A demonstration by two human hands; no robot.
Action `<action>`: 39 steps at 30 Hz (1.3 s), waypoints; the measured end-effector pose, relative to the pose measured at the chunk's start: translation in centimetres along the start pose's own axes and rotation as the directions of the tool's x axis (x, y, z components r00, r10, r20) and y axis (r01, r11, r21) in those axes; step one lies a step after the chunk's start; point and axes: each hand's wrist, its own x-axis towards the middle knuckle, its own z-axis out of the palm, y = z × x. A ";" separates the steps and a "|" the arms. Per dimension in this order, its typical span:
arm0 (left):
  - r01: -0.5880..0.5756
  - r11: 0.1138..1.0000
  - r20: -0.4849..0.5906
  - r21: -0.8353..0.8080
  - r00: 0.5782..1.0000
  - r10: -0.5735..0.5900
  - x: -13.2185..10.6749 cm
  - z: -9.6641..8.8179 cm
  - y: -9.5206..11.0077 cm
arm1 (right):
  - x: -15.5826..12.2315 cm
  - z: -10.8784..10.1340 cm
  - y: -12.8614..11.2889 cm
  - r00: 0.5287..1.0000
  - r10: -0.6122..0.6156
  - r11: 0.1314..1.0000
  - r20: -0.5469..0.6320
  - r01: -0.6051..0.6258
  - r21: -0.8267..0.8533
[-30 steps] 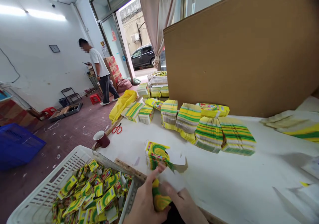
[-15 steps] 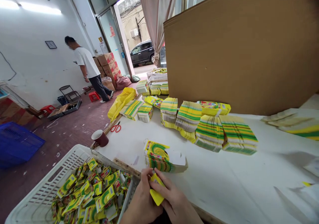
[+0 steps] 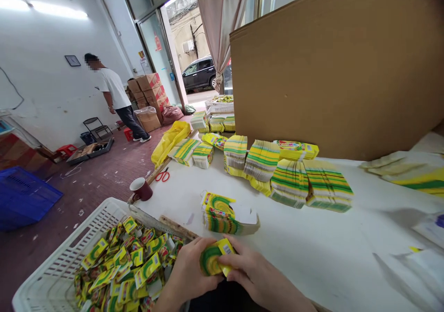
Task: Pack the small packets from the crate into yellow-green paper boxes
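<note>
Between my two hands, at the table's near edge, is a small yellow and green printed carton (image 3: 211, 259) with a barcode on one panel. My left hand (image 3: 190, 268) grips its left side, fingers behind and thumb below. My right hand (image 3: 246, 266) pinches the barcode end at the right. Just beyond lies a stack of flat cartons (image 3: 222, 212) on the white table (image 3: 294, 242). At my left, a white plastic basket (image 3: 41, 270) holds many small yellow cartons (image 3: 121, 266).
More bundles of flat cartons (image 3: 291, 182) line the table's back before a large cardboard sheet (image 3: 329, 71). A maroon mug (image 3: 141, 189) and red-handled scissors (image 3: 163, 175) are at the left edge. A person in a white shirt (image 3: 113, 88) walks near stacked boxes (image 3: 152, 90).
The carton has turned in my hands and now shows its green ring print and barcode. My hands have moved slightly apart. The person in the background has moved a little left.
</note>
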 end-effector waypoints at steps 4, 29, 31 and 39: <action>-0.023 0.999 -0.027 0.044 0.999 0.024 0.4 0.1 0.5 | 0.4 1.7 0.4 0.989 0.062 0.998 -0.132 -0.061 0.013; 0.109 0.777 -0.030 -0.619 0.986 -0.161 -0.8 0.0 -5.5 | 5.0 -0.3 2.7 0.830 0.022 0.961 -0.557 -0.171 -0.216; -0.066 0.491 -0.149 -0.869 0.980 -0.133 0.7 1.9 -3.6 | 4.4 0.9 1.3 0.864 -0.002 0.986 -0.503 -0.082 -0.145; -0.394 -0.088 -0.349 -0.915 0.882 -0.316 3.2 1.5 2.0 | 2.6 6.1 -1.3 0.911 0.032 0.907 -0.410 0.146 0.395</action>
